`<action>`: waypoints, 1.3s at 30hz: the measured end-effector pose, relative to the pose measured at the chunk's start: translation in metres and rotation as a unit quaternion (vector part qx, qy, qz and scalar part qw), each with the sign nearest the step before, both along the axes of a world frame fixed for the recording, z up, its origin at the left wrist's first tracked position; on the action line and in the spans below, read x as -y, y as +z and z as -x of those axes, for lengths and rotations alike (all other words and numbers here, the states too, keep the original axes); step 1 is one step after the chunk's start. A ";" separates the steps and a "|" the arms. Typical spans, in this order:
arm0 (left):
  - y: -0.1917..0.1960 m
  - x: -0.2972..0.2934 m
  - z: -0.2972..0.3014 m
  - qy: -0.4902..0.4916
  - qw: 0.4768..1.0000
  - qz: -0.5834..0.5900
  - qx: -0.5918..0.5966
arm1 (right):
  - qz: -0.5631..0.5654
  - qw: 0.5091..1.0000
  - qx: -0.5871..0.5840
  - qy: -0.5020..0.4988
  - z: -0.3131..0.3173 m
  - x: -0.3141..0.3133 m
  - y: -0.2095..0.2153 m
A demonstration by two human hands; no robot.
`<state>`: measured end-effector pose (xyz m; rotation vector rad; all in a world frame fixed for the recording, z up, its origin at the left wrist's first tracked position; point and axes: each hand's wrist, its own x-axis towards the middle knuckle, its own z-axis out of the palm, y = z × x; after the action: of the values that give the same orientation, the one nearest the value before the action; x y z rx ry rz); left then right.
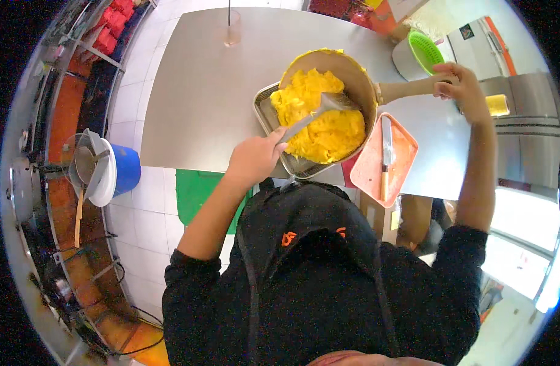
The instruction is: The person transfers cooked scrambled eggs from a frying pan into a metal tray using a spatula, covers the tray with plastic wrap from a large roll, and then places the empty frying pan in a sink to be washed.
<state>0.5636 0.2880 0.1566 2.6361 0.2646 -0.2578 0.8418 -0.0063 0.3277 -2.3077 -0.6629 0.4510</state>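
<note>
Tilted toward me, a saucepan with a long pale handle shows a thick yellow mash inside, some of it smeared along the rim. My right hand is closed round the end of that handle, arm stretched out to the right. In my left hand is the handle of a grey spatula; its broad blade rests on the mash. Beneath the pan, partly hidden by it, lies a rectangular metal tray.
Right of the pan, an orange-pink tray holds a knife with a wooden handle. A white tub with a green basket stands at the far right. A glass with a straw is at the back left. Beside the table is a blue bucket.
</note>
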 end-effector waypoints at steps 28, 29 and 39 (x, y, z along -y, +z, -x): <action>-0.008 -0.001 0.015 0.020 0.998 -0.029 -0.053 | -0.640 0.768 -0.011 -0.009 0.070 -0.103 -0.087; -0.011 -0.003 0.017 0.018 0.998 -0.023 -0.050 | -0.642 0.766 -0.027 0.008 0.073 -0.106 -0.086; -0.015 -0.003 0.021 0.068 0.994 -0.011 -0.089 | -0.608 0.792 -0.018 0.057 0.085 -0.121 -0.075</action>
<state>0.5422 0.2913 0.1417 2.6039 0.5068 -0.4480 0.7573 0.1146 0.2527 -1.0219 -0.7523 0.0385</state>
